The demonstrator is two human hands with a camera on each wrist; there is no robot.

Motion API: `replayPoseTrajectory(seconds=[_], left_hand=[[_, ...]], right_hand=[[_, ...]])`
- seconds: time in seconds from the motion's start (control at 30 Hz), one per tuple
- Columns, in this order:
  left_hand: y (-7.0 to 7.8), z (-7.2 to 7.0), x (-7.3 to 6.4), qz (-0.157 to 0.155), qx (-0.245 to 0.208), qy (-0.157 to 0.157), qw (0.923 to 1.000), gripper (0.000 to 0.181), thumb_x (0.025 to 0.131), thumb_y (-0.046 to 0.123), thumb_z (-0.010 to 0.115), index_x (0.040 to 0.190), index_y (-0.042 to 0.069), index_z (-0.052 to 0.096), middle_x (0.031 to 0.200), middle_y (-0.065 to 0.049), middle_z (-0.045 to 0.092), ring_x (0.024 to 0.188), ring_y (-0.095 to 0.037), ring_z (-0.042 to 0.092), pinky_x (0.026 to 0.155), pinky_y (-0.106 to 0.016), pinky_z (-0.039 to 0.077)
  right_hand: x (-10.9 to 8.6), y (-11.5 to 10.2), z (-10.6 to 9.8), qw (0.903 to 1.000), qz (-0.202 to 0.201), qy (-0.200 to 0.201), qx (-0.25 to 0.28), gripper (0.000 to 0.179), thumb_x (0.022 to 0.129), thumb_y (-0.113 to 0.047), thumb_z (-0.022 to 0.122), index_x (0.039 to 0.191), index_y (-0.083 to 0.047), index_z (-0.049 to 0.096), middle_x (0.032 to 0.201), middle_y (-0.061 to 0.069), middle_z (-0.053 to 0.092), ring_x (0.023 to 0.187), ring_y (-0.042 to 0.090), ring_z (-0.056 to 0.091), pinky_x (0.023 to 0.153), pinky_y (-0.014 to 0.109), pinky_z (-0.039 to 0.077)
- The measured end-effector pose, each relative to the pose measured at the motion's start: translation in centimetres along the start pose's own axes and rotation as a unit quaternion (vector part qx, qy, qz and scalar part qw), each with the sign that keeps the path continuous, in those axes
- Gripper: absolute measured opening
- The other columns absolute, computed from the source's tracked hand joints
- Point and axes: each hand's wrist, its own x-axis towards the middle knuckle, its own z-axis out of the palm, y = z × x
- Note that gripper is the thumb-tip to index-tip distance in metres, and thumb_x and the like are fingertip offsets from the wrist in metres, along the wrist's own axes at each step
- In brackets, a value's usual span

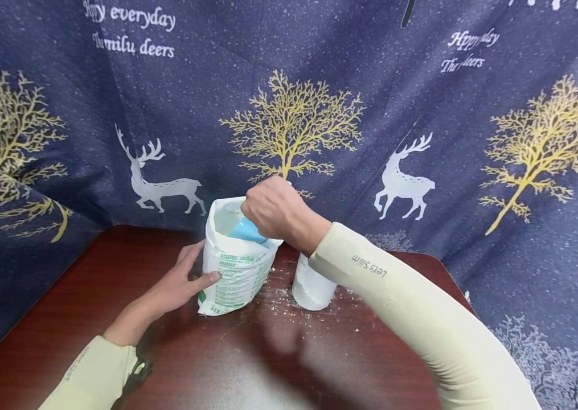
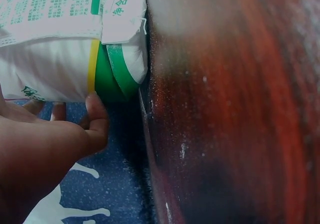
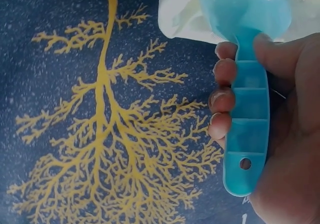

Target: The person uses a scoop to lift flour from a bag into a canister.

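A white bag with green print [image 1: 237, 273] stands with its mouth wide, pale contents showing inside. My left hand [image 1: 178, 285] grips its left side, thumb across the front and the other fingers around the edge. In the left wrist view, those fingertips [image 2: 92, 104] press against the bag by its yellow and green stripes. My right hand [image 1: 275, 210] holds a light-blue plastic scoop [image 3: 250, 104] by its ribbed handle, fingers wrapped around it. The scoop's bowl dips into the bag's mouth. Beneath my right forearm stands a white cylindrical container [image 1: 314, 287], its top hidden by the sleeve.
White powder and crumbs [image 1: 289, 299] lie scattered on the dark reddish-brown table [image 1: 206, 359] around the bag and container. A dark blue cloth [image 1: 319, 51] printed with deer and golden trees hangs close behind the table and along its sides.
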Motion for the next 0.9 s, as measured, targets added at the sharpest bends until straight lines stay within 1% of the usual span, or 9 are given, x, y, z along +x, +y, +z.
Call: replayPoseTrajectory(seconds=[0.1,0.2,0.37,0.43,0.57,0.8,0.9], left_hand=[[0.1,0.0,0.0,0.001,0.001,0.001,1.0,0.094,0.103,0.041,0.07,0.171,0.016,0.01,0.163,-0.021,0.016,0.147,-0.045,0.027,0.113,-0.072,0.035],[0.2,-0.1,0.0,0.003,-0.003,0.001,1.0,0.094,0.103,0.039,0.07,0.171,0.016,0.011,0.163,-0.021,0.016,0.147,-0.046,0.027,0.113,-0.071,0.036],[0.4,-0.1,-0.1,0.003,-0.015,0.001,0.9999,0.092,0.103,0.037,0.071,0.171,0.017,0.012,0.164,-0.02,0.016,0.146,-0.046,0.029,0.112,-0.069,0.038],[0.4,0.0,-0.1,0.004,-0.015,0.003,0.9999,0.092,0.103,0.036,0.071,0.171,0.016,0.012,0.164,-0.021,0.016,0.146,-0.046,0.03,0.112,-0.068,0.039],[0.3,0.0,-0.1,0.002,-0.008,0.005,1.0,0.093,0.103,0.038,0.071,0.171,0.015,0.012,0.163,-0.02,0.017,0.146,-0.045,0.03,0.113,-0.067,0.038],[0.3,-0.1,-0.1,0.002,-0.014,0.003,0.9999,0.093,0.103,0.037,0.071,0.171,0.016,0.011,0.163,-0.02,0.017,0.145,-0.044,0.033,0.113,-0.065,0.039],[0.3,-0.1,-0.1,-0.001,-0.016,0.002,0.9999,0.093,0.103,0.037,0.071,0.171,0.015,0.011,0.164,-0.02,0.016,0.146,-0.045,0.032,0.114,-0.065,0.039]], right_hand=[[-0.1,-0.1,0.2,0.9999,0.003,0.01,0.007,0.034,0.1,-0.014,0.053,0.068,-0.025,0.056,0.068,-0.007,0.052,0.058,0.012,0.035,0.05,0.031,0.036],[-0.2,-0.2,0.5,0.9995,0.006,0.023,0.02,0.034,0.1,-0.013,0.054,0.068,-0.025,0.058,0.072,-0.006,0.059,0.058,0.013,0.038,0.05,0.032,0.041],[-0.3,-0.2,1.1,0.9979,0.015,0.044,0.045,0.033,0.093,-0.009,0.058,0.065,-0.025,0.056,0.077,-0.004,0.065,0.059,0.015,0.041,0.053,0.034,0.048],[-0.4,-0.2,1.4,0.997,0.017,0.052,0.055,0.033,0.09,-0.007,0.059,0.063,-0.025,0.055,0.078,-0.004,0.066,0.059,0.015,0.043,0.054,0.035,0.049],[-0.4,-0.3,1.9,0.9952,0.018,0.069,0.067,0.033,0.088,-0.005,0.06,0.062,-0.025,0.055,0.079,-0.004,0.068,0.061,0.015,0.049,0.056,0.036,0.051],[-0.4,-0.4,2.5,0.9935,0.015,0.084,0.075,0.039,0.091,-0.001,0.058,0.06,-0.024,0.053,0.081,-0.003,0.068,0.064,0.017,0.053,0.059,0.035,0.05],[-0.5,-0.5,2.8,0.9929,0.01,0.094,0.072,0.041,0.095,-0.002,0.057,0.06,-0.024,0.056,0.082,-0.003,0.069,0.066,0.018,0.056,0.061,0.034,0.049]])
